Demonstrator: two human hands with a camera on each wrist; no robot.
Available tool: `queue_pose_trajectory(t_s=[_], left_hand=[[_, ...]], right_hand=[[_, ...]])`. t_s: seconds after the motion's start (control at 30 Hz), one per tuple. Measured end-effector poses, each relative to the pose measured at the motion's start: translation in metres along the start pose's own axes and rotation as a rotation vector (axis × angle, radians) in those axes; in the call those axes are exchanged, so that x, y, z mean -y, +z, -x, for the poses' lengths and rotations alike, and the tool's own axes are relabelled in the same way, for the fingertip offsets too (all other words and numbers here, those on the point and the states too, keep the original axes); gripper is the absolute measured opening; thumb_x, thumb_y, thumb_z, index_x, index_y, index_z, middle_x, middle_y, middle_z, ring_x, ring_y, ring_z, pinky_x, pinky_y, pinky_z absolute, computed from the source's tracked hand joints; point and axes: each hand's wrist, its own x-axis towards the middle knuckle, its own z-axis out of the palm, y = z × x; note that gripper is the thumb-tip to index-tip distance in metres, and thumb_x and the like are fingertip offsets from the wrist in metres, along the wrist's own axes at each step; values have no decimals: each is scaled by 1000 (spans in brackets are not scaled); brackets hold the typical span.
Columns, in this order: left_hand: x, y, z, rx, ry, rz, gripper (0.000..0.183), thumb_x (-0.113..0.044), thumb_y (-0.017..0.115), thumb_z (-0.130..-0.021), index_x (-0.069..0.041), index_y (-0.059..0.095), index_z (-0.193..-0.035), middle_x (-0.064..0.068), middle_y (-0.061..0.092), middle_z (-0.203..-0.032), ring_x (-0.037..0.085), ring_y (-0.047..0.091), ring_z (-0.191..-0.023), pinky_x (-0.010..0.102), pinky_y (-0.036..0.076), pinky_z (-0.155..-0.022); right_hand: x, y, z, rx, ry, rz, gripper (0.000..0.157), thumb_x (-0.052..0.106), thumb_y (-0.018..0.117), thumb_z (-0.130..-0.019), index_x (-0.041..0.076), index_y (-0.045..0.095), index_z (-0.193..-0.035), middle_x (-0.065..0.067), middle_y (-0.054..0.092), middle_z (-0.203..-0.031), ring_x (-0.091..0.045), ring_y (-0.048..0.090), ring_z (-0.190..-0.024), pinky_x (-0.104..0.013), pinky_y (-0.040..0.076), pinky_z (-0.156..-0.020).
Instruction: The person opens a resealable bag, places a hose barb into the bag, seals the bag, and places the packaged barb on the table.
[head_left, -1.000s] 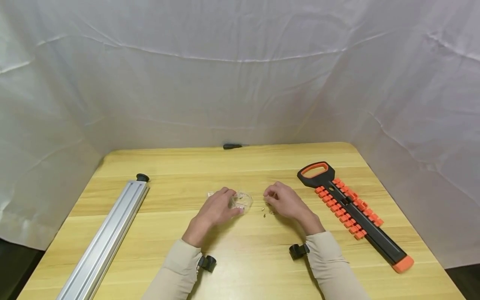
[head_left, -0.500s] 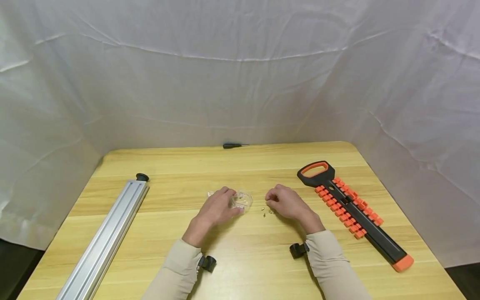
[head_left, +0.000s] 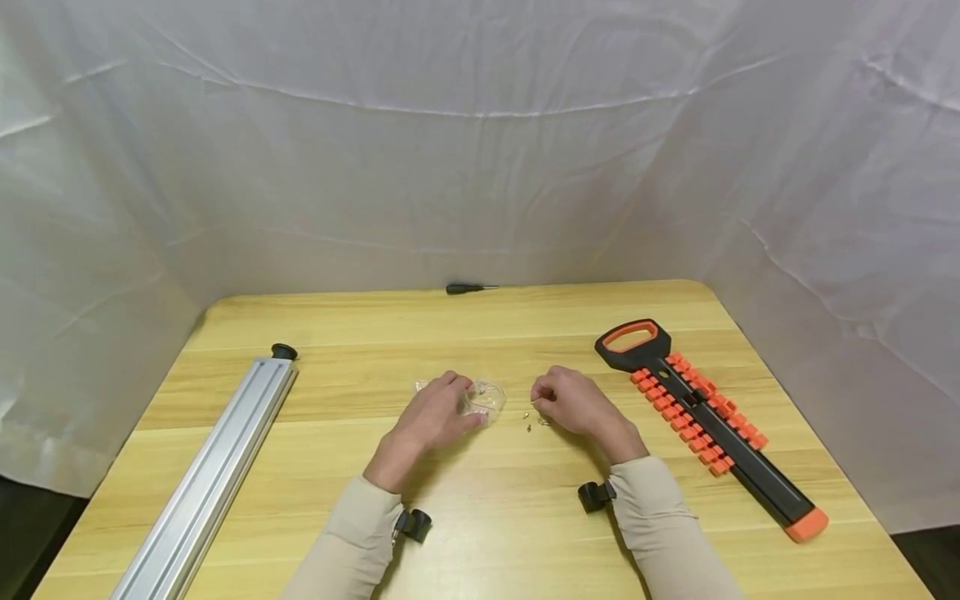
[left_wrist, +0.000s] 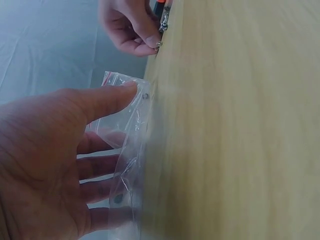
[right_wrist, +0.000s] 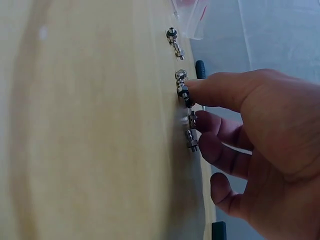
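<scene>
My left hand (head_left: 435,414) lies over a clear plastic zip bag (head_left: 492,400) near the middle of the table, holding it between thumb and fingers. In the left wrist view the thumb is at the bag's upper end, and the fingers show through the film. A small dark piece (left_wrist: 118,198) is visible in the bag. To the right, my right hand (head_left: 573,404) pinches a small shiny metal fitting (left_wrist: 159,46) between thumb and forefinger, close to the tabletop. Several similar hex-bodied fittings (right_wrist: 172,35) lie scattered by its fingertips; their exact kind is unclear.
A black-handled screwdriver (head_left: 463,288) lies at the table's back edge. On the left is a long aluminium rail (head_left: 213,467) with a black knob (head_left: 284,352). A black bar with orange clips (head_left: 697,400) and a handle lies on the right. Pale curtains (head_left: 480,183) surround the wooden table (head_left: 495,525).
My right hand has shifted slightly to the right, its thumb and forefinger staying together. My left hand and the bag have stayed in place. The head view has tilted a little.
</scene>
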Motion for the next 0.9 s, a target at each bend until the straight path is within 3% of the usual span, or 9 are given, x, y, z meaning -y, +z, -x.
queue_pose_trajectory(t_s=[0.17,0.53,0.9], left_hand=[[0,0,1,3,-2,8,62,-45,69,-87,-9,53,-135,8,55,-134,28,54,-122,43,45,-104],[0,-2,0,6,7,-11,64,-45,70,-86,-9,53,-135,8,56,-132,27,55,-119,43,47,-102],[0,-1,1,-5,33,-23,63,-46,69,-86,-8,54,-133,8,56,-131,27,56,-115,42,49,-96]], right_hand=[[3,-1,-3,27,-8,26,9,21,60,-95,23,66,-89,7,56,-87,-10,51,-76,-35,48,-75],[8,-1,-8,-33,-42,-70,8,22,58,-97,19,64,-92,5,56,-88,-9,52,-77,-29,48,-74],[27,4,-16,-26,-103,-163,6,21,58,-97,18,64,-96,6,57,-90,-8,54,-80,-27,49,-75]])
